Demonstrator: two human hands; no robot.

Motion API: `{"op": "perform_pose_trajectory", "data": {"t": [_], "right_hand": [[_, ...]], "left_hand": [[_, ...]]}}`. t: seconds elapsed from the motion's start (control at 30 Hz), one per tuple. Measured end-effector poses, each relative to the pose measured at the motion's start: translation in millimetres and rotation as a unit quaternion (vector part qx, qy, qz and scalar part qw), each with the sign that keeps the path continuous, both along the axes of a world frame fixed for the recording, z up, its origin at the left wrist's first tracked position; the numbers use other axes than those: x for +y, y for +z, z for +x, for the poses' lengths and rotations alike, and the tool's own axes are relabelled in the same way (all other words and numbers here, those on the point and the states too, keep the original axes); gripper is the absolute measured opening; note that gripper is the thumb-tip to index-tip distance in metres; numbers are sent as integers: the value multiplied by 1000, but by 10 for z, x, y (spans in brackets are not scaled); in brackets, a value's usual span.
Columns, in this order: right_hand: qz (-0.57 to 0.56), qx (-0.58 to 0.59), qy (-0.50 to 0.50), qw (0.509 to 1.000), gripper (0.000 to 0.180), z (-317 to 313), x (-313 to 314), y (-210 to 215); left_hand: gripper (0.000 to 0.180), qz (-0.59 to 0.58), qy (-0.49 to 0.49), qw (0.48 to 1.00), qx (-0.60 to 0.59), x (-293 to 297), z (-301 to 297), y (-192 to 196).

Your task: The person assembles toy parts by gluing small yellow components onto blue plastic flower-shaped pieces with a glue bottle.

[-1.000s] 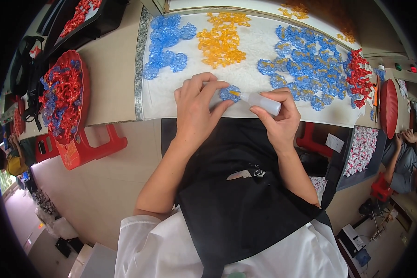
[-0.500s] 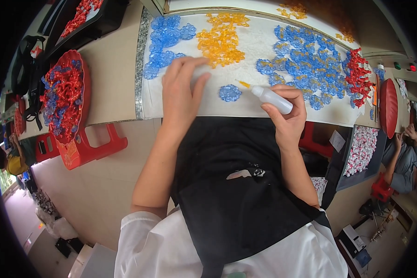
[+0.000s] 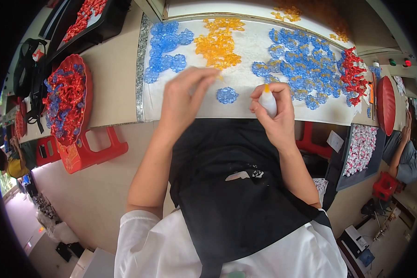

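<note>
My left hand point(image 3: 184, 98) is pinched above the white sheet point(image 3: 162, 104), with a small yellow-orange translucent piece point(image 3: 220, 78) at its fingertips, blurred by motion. Just below it to the right, a single blue scalloped disc point(image 3: 227, 95) lies flat on the sheet. My right hand point(image 3: 278, 109) is wrapped round a white squeeze bottle point(image 3: 267, 104), held nearly upright with its yellow tip up. Beyond my left hand is a heap of yellow-orange pieces point(image 3: 215, 44). Farther right, many blue discs with yellow pieces on them point(image 3: 306, 62) cover the sheet.
Plain blue discs point(image 3: 164, 44) lie at the sheet's far left. Red branching pieces point(image 3: 354, 76) line its right end. On the left stands a red tray point(image 3: 87, 99) of red and blue pieces; a red oval dish point(image 3: 386, 106) stands at right. Another person point(image 3: 405, 153) sits far right.
My left hand has come away from the yellow heap with a small piece between its fingertips. The bottle in my right hand has swung from tilted left to upright.
</note>
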State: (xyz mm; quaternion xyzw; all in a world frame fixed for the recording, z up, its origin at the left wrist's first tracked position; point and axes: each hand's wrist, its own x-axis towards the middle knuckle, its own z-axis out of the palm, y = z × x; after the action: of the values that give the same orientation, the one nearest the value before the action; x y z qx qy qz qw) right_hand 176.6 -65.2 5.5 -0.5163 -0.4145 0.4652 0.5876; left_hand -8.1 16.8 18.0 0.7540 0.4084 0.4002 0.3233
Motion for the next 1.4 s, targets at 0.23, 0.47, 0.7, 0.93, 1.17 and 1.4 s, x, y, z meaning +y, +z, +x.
{"op": "perform_pose_trajectory", "data": {"t": [0.23,0.47,0.7,0.93,1.17,1.4], "right_hand": [[-45,-148,102,983,16,-106,56,184],[-89,-189,136,968,12,-81,54,220],[-65,-268,99,956,15,-37,307,174],[-89,-362,125,919,13,-147,464,199],[-78,-393,123,908,18,-184,500,250],[-52,-423,127,896,19,-183,476,222]], "left_hand": [[10,-121,-51,991,-16,-455,69,38],[12,-48,-26,998,10,-537,54,-33],[35,5,68,985,155,-320,22,-75],[31,16,65,986,152,-295,43,-142],[29,16,63,988,138,-293,50,-142],[29,17,65,989,133,-299,56,-156]]}}
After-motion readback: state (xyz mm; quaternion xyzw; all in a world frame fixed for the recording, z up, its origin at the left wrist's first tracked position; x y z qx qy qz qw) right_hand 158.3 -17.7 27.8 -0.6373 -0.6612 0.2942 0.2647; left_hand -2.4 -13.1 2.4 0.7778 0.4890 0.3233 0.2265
